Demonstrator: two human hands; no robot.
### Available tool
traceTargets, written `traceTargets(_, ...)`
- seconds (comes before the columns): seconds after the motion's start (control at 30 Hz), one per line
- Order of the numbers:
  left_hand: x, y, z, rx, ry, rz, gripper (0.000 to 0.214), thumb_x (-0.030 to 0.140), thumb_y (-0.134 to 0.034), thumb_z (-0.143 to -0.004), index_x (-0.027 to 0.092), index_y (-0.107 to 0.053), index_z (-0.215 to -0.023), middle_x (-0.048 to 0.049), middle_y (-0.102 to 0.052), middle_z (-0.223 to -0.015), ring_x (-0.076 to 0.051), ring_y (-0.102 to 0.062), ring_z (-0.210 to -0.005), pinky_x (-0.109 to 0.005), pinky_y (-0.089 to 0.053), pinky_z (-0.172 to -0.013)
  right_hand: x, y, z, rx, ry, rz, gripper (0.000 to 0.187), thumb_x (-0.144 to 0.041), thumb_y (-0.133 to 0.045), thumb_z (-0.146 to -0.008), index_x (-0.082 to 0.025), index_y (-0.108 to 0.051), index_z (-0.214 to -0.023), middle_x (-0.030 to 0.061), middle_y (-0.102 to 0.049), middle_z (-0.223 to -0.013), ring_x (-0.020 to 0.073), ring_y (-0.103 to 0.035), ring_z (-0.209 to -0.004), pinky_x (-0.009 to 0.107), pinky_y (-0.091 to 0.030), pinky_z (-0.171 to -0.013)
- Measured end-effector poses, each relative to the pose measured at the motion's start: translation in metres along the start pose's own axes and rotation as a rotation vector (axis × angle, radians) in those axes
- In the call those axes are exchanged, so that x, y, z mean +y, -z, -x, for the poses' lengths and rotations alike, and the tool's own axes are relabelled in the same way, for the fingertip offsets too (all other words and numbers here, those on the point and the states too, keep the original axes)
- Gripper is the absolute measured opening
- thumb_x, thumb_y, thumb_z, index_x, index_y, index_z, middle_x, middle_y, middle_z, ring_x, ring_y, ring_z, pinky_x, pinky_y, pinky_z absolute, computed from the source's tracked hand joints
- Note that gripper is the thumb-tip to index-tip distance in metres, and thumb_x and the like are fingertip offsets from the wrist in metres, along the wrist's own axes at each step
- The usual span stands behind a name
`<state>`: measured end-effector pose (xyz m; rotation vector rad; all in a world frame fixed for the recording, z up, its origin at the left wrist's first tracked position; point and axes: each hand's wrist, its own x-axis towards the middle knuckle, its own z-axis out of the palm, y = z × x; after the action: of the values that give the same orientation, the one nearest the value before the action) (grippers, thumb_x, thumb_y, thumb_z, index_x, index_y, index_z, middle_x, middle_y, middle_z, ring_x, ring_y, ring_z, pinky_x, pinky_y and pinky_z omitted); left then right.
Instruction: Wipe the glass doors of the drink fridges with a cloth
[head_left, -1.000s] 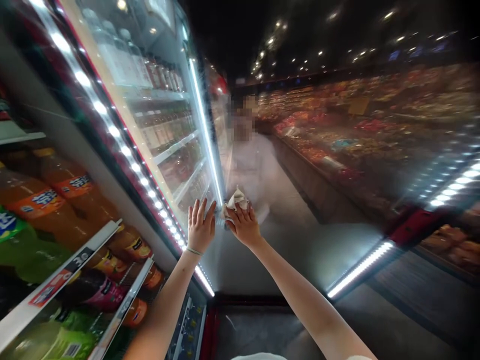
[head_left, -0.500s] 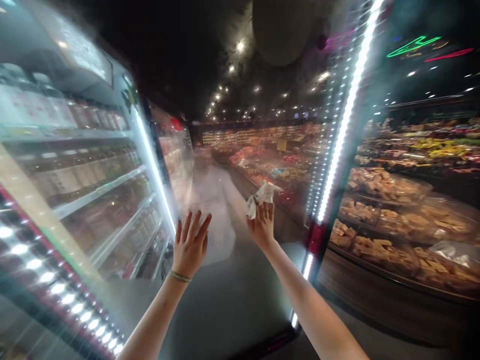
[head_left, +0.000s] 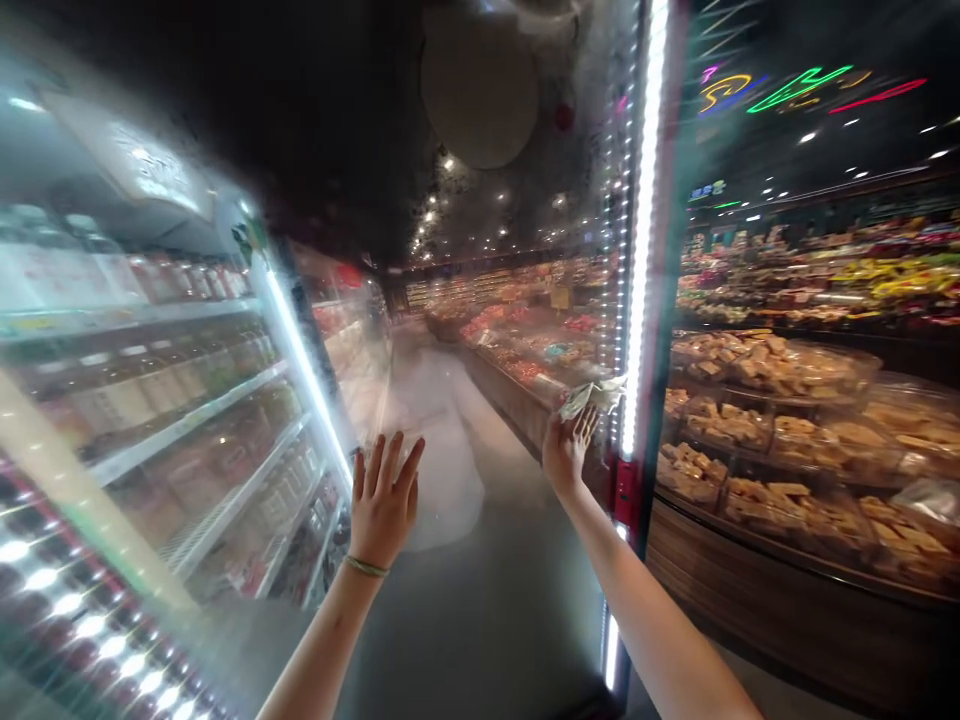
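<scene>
A foggy glass door [head_left: 450,600] of a drinks cooler fills the middle, framed by bright light strips. My left hand [head_left: 384,505] lies flat on the pane with its fingers spread and a thin green band at the wrist. Higher and to the right, my right hand [head_left: 568,450] presses a crumpled white cloth [head_left: 589,398] to the glass near the door's lit right edge. Its fingers lie over the lower part of the cloth. Whether the cloth is paper or fabric I cannot tell.
On the left, cooler shelves [head_left: 187,415] carry rows of bottles. A vertical light strip [head_left: 641,250] runs along the door's right side. Beyond it stands a curved wooden counter [head_left: 712,560] with bins of packaged food [head_left: 780,430]. An aisle shows through the glass.
My right hand and the cloth have moved right across the glass toward the lit edge. The left hand stays in nearly the same place. The view has shifted, and the door edge appears further left.
</scene>
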<state>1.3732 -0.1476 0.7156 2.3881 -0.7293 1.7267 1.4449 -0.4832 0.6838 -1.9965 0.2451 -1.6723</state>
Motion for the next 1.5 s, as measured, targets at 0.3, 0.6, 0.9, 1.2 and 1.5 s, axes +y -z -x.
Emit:
traceTargets(0.3,-0.072,0.048,0.044,-0.039,0.162,-0.09,0.065,0.018,-0.052,-0.1,0.032,-0.037,-0.161,-0.0109,-0.039,-0.166,-0.034,-0.025,-0.159,-0.063,-0.024,-0.129,-0.197,-0.01,0.025,-0.307,0.456,-0.019,0.061,-0.041,-0.03,-0.107,-0.016,-0.035,-0.163,0.0177,-0.051,-0.156,0.0373,-0.038,-0.152,0.067,-0.02,-0.126)
traceTargets(0.6,-0.153,0.121,0.104,0.025,0.313,-0.189,0.058,0.02,-0.047,-0.102,0.02,-0.039,-0.159,-0.0175,-0.038,-0.165,-0.032,-0.025,-0.159,-0.058,-0.029,-0.127,-0.354,-0.042,0.116,-0.441,0.847,-0.304,0.06,-0.025,-0.04,-0.108,-0.026,-0.028,-0.166,0.0068,-0.034,-0.17,0.0272,-0.046,-0.149,0.056,-0.027,-0.13)
traceTargets(0.9,-0.196,0.174,0.147,-0.015,0.364,-0.195,0.052,0.024,-0.046,-0.104,0.017,-0.046,-0.156,-0.0198,-0.038,-0.164,-0.033,-0.024,-0.159,-0.054,-0.024,-0.129,-0.416,-0.079,0.234,-0.71,1.101,-0.473,0.055,-0.015,-0.045,-0.105,-0.023,-0.043,-0.159,0.0012,-0.043,-0.165,0.0159,-0.036,-0.155,0.041,-0.029,-0.132)
traceTargets(1.2,-0.178,0.155,0.15,-0.028,0.3,-0.048,0.05,0.025,-0.047,-0.104,0.015,-0.049,-0.153,-0.0195,-0.043,-0.162,-0.032,-0.026,-0.159,-0.055,-0.025,-0.129,-0.268,-0.054,0.288,-0.889,1.122,-0.347,0.056,-0.007,-0.048,-0.101,-0.033,-0.054,-0.15,-0.0075,-0.059,-0.153,0.0104,-0.054,-0.141,0.03,-0.035,-0.126)
traceTargets(1.5,-0.076,0.064,0.143,-0.129,0.213,0.144,0.059,0.023,-0.055,-0.101,0.024,-0.043,-0.159,-0.0144,-0.041,-0.165,-0.035,-0.022,-0.16,-0.061,-0.022,-0.129,-0.083,0.004,0.178,-0.55,0.56,0.149,0.047,-0.03,-0.048,-0.103,-0.023,-0.059,-0.148,0.013,-0.067,-0.139,0.0306,-0.06,-0.133,0.061,-0.023,-0.127)
